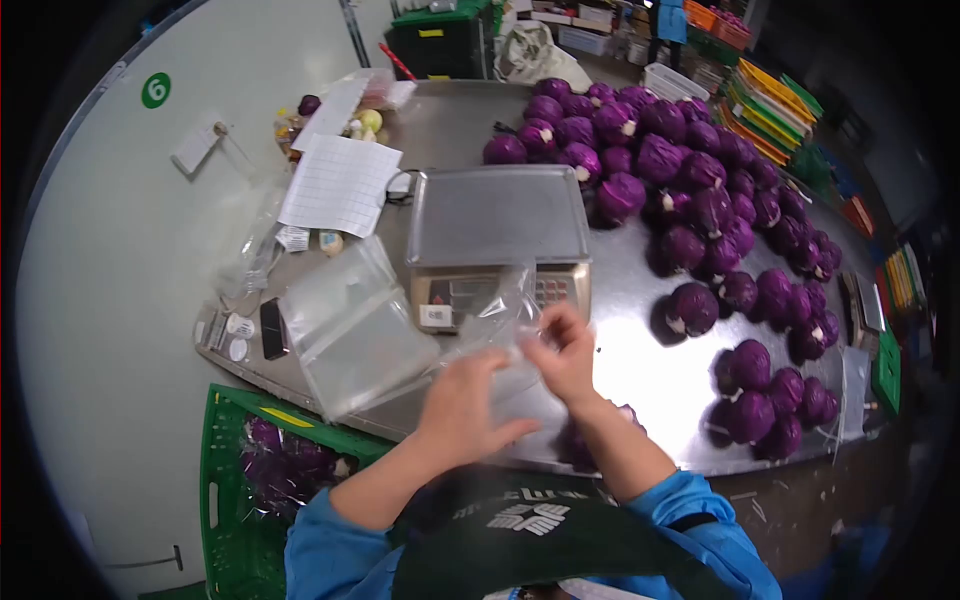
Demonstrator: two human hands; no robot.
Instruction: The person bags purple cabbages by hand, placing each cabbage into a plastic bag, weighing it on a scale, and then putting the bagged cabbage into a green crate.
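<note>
A clear plastic bag [508, 305] hangs in front of the scale [500, 220], its film stretching between my two hands. My right hand [562, 355] pinches the bag's edge with thumb and fingers. Beside it, my left hand [465, 405] touches the film, thumb spread away from the fingers. Left of the hands lies a stack of flat clear bags [360, 335]. A red cabbage [582, 445] sits at the table's near edge, partly hidden by my right forearm.
Many red cabbages [700, 210] cover the right of the metal table [640, 350]. A green crate [212, 440] with bagged cabbages stands at lower left. Paper sheets [340, 185], a black phone [272, 328] and tape rolls [240, 325] lie along the left. A white wall [110, 280] borders that side.
</note>
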